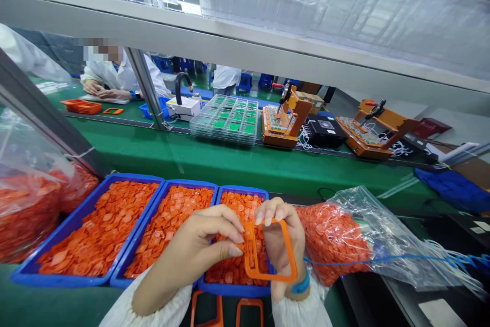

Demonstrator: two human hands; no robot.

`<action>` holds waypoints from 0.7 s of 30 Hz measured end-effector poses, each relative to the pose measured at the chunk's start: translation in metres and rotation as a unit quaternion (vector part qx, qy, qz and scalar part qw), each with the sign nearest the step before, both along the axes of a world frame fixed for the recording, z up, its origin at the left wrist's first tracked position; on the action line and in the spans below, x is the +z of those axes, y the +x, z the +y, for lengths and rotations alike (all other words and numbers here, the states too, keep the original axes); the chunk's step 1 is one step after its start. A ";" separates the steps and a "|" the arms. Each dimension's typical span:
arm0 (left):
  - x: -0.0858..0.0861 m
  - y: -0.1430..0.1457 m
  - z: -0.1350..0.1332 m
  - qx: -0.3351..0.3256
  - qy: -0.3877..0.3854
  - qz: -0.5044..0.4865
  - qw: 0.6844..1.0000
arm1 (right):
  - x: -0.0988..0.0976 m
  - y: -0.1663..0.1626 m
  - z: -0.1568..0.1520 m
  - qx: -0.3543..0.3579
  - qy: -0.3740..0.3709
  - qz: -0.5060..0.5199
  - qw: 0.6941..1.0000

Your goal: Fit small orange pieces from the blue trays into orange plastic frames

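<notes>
My right hand (281,245) holds an orange rounded-rectangle frame (291,260) upright, fingers curled over its top edge. My left hand (199,250) pinches a small orange piece (248,233) against the frame's upper left corner with thumb and forefinger. Both hands hover over the rightmost of three blue trays (229,288), which is filled with small orange parts. More orange frames (248,311) lie on the green mat just below my wrists.
Two more blue trays of orange parts (95,225) (168,225) sit to the left. Clear bags of orange parts lie at left (26,209) and right (344,240). Beyond the green belt stand a clear tray stack (227,120), orange fixtures (285,123) and a person at a bench (115,79).
</notes>
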State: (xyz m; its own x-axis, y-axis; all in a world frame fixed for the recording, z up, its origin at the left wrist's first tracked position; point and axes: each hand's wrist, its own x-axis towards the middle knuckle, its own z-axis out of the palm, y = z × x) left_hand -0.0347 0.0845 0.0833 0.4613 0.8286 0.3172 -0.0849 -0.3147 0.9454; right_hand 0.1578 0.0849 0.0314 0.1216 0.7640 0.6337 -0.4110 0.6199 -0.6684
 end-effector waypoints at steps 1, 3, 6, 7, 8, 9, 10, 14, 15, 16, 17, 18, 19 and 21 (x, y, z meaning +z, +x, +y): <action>-0.001 0.002 0.000 -0.005 -0.005 -0.008 1.000 | 0.001 0.000 0.000 -0.002 0.004 -0.002 1.000; -0.003 0.005 -0.001 -0.008 -0.012 -0.016 1.000 | 0.002 0.000 0.000 -0.004 0.012 -0.003 1.000; -0.006 0.009 -0.001 -0.006 -0.013 -0.012 1.000 | 0.004 0.001 -0.001 -0.008 0.008 -0.008 1.000; -0.007 0.010 -0.001 -0.005 -0.018 -0.012 1.000 | 0.004 0.001 -0.001 -0.010 0.006 -0.009 1.000; -0.008 0.011 -0.001 -0.005 -0.028 -0.015 0.999 | 0.005 0.001 -0.002 -0.013 0.005 -0.009 1.000; -0.010 0.013 -0.002 -0.006 -0.040 -0.022 0.999 | 0.005 0.001 -0.002 -0.017 0.005 -0.008 1.000; -0.011 0.014 -0.003 -0.010 -0.057 -0.034 0.998 | 0.005 0.001 -0.002 -0.020 0.007 -0.006 1.000; -0.018 0.021 -0.009 -0.058 -0.169 -0.109 0.978 | 0.006 0.000 -0.002 -0.021 0.021 -0.002 1.000; -0.019 0.023 -0.010 -0.078 -0.196 -0.120 0.970 | 0.006 0.000 -0.002 -0.023 0.021 -0.004 1.000; -0.020 0.025 -0.010 -0.098 -0.215 -0.125 0.964 | 0.005 0.000 -0.002 -0.029 0.019 -0.007 0.999; -0.020 0.027 -0.011 -0.114 -0.225 -0.127 0.959 | 0.004 0.001 -0.002 -0.037 0.014 -0.011 0.999; -0.019 0.029 -0.011 -0.124 -0.227 -0.129 0.957 | 0.003 0.001 -0.003 -0.045 0.011 -0.014 0.999; -0.018 0.031 -0.010 -0.129 -0.225 -0.129 0.957 | 0.002 0.002 -0.003 -0.051 0.010 -0.017 0.998; -0.017 0.032 -0.010 -0.119 -0.222 -0.126 0.960 | 0.000 0.003 -0.005 -0.059 0.007 -0.028 0.998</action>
